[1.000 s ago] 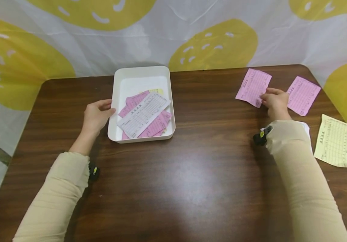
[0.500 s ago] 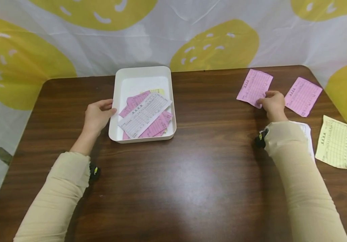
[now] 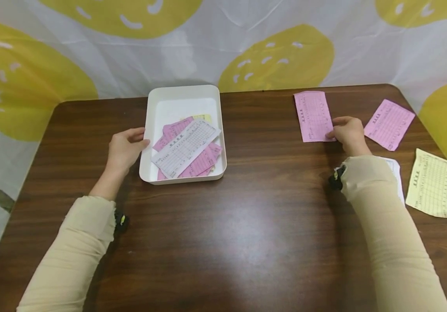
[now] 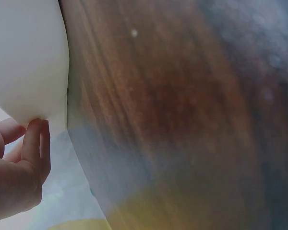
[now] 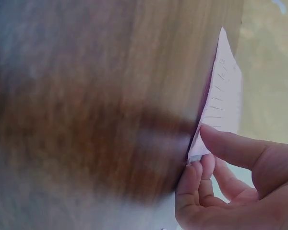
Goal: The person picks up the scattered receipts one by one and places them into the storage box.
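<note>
A pink printed paper slip [image 3: 313,115] at the back right is pinched at its lower right corner by my right hand [image 3: 349,133]. In the right wrist view the thumb [image 5: 235,146] lies on the slip's face and the other fingers curl beneath its edge. My left hand [image 3: 123,149] grips the left rim of a shallow white tray [image 3: 180,180], thumb and fingertips meeting at its wall. Inside the tray, a white slip [image 3: 186,147] lies across several pink slips and a yellow one. The left wrist view shows the fingers [image 4: 33,143] against the tray's outer side.
To the right on the brown table [image 3: 246,225] lie another pink slip [image 3: 390,125] and a yellow slip [image 3: 432,184]. A white slip [image 3: 396,173] is partly hidden by my right sleeve. A curtain [image 3: 192,47] with yellow shapes hangs behind the table.
My right hand has shifted slightly left, and the pink slip it pinches has moved left and turned at its corner. The left hand and tray have stayed in place.
</note>
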A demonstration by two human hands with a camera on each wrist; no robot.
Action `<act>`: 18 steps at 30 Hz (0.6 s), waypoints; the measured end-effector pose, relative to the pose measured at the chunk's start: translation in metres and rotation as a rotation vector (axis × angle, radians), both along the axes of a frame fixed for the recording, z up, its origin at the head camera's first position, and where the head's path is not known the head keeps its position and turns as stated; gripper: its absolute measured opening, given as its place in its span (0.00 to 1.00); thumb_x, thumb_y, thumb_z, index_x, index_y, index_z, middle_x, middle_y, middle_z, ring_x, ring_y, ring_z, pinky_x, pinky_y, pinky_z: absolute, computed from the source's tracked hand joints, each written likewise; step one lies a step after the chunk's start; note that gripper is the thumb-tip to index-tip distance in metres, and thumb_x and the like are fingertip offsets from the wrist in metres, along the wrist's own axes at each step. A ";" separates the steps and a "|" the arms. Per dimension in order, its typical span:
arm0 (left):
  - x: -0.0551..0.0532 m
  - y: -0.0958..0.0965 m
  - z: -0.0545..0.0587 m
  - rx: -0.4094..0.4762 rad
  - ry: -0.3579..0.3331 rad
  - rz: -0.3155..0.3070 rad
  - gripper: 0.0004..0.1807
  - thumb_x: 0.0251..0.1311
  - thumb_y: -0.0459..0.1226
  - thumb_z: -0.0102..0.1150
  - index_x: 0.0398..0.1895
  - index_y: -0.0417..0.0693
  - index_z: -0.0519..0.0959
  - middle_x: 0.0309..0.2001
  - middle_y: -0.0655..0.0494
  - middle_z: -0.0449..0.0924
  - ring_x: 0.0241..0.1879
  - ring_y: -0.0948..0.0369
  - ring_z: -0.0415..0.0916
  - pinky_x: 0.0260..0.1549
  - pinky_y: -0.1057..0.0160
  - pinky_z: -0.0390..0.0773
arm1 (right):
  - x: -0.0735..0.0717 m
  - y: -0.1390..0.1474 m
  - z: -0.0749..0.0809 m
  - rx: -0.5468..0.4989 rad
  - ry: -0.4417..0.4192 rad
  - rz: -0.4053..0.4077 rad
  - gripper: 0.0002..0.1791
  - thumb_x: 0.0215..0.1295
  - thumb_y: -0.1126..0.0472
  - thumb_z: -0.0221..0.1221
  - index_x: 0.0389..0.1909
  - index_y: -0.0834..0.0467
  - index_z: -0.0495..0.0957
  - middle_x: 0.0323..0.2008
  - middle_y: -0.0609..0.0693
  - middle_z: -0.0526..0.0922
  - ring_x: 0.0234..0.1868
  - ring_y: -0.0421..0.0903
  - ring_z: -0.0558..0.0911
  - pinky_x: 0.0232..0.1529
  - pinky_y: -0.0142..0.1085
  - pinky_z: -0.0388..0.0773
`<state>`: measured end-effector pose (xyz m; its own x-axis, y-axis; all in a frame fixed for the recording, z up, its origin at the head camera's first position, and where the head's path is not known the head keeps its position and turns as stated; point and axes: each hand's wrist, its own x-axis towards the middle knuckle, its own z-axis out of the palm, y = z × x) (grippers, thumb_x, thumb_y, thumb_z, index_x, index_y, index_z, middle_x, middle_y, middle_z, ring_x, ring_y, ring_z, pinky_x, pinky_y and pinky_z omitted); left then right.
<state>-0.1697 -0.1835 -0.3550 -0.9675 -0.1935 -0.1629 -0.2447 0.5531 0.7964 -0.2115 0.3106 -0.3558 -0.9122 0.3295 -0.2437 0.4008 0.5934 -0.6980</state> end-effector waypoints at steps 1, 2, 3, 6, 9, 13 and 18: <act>0.000 0.000 0.000 0.000 0.000 0.002 0.23 0.63 0.32 0.55 0.62 0.38 0.72 0.57 0.38 0.77 0.56 0.51 0.76 0.40 0.75 0.72 | 0.000 0.000 0.000 0.004 -0.008 0.002 0.32 0.54 0.73 0.57 0.63 0.72 0.65 0.49 0.63 0.73 0.22 0.30 0.67 0.24 0.22 0.67; 0.000 0.000 0.000 0.001 -0.001 0.003 0.23 0.63 0.32 0.55 0.62 0.38 0.72 0.57 0.38 0.78 0.56 0.51 0.76 0.39 0.76 0.71 | 0.000 0.000 0.001 0.006 -0.009 0.002 0.32 0.54 0.73 0.57 0.63 0.72 0.66 0.50 0.63 0.73 0.23 0.30 0.67 0.25 0.21 0.67; 0.000 0.000 0.000 0.004 -0.002 0.004 0.23 0.63 0.33 0.55 0.62 0.38 0.72 0.57 0.38 0.78 0.56 0.51 0.75 0.39 0.77 0.71 | 0.000 0.000 0.001 0.003 -0.009 0.003 0.32 0.54 0.73 0.57 0.63 0.72 0.66 0.50 0.62 0.73 0.24 0.30 0.67 0.25 0.20 0.67; 0.000 0.000 0.000 0.010 -0.006 0.004 0.23 0.63 0.33 0.55 0.62 0.38 0.72 0.57 0.39 0.77 0.56 0.52 0.75 0.39 0.76 0.71 | 0.002 0.001 0.002 -0.020 -0.002 0.010 0.30 0.56 0.72 0.57 0.61 0.73 0.67 0.37 0.51 0.78 0.25 0.30 0.67 0.26 0.20 0.68; 0.000 0.000 0.001 0.009 -0.012 0.005 0.23 0.63 0.32 0.55 0.62 0.38 0.72 0.57 0.38 0.77 0.56 0.51 0.75 0.42 0.72 0.73 | 0.002 0.003 0.003 -0.079 -0.001 0.025 0.29 0.59 0.69 0.57 0.61 0.75 0.66 0.23 0.35 0.73 0.23 0.26 0.69 0.27 0.19 0.70; 0.001 0.001 0.001 0.014 -0.012 0.003 0.23 0.64 0.32 0.54 0.62 0.37 0.71 0.58 0.38 0.77 0.57 0.50 0.75 0.50 0.62 0.76 | 0.000 0.005 0.004 -0.268 0.004 0.009 0.24 0.63 0.68 0.57 0.60 0.69 0.68 0.19 0.29 0.71 0.23 0.24 0.73 0.30 0.17 0.74; 0.001 0.001 0.001 0.015 -0.007 -0.001 0.23 0.64 0.32 0.54 0.63 0.37 0.71 0.58 0.37 0.76 0.57 0.49 0.75 0.55 0.54 0.75 | -0.001 0.001 0.011 -0.582 0.045 -0.024 0.13 0.63 0.71 0.56 0.47 0.59 0.71 0.22 0.35 0.79 0.27 0.28 0.79 0.34 0.20 0.78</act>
